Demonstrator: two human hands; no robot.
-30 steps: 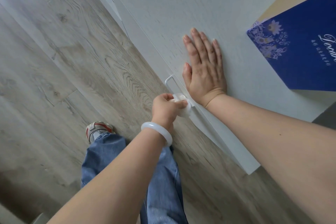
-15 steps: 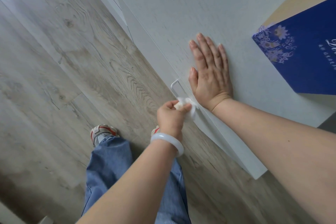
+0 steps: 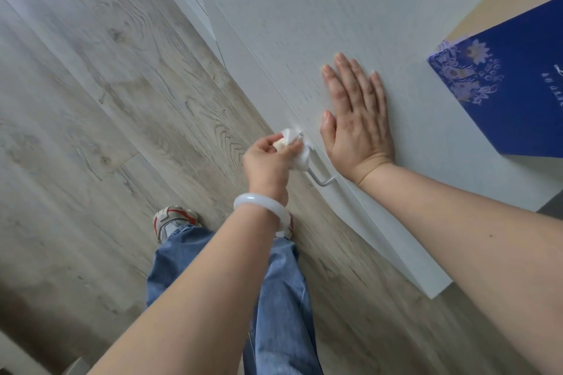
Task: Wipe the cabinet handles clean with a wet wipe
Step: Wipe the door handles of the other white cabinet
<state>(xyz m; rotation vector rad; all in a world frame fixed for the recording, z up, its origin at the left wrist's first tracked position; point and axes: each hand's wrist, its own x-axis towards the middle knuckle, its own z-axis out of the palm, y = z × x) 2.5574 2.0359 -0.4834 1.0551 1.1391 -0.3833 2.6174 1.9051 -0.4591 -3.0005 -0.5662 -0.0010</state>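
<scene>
White cabinet front [image 3: 304, 24]: crumpled wet wipe [image 3: 297, 148] wraps metal handle [image 3: 320, 178].

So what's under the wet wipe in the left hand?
The wet wipe is wrapped over the upper part of the cabinet handle, pinched by the left hand. Only the handle's lower end and bracket show; the covered stretch cannot be seen.

The left hand [image 3: 268, 161] is curled tight, with the thumb and fingers pinched together. Its arm reaches up from the bottom, and the wrist is bent a little. The right hand [image 3: 356, 122] lies flat and open, palm down, fingers close together and straight. Its arm comes in from the right.
</scene>
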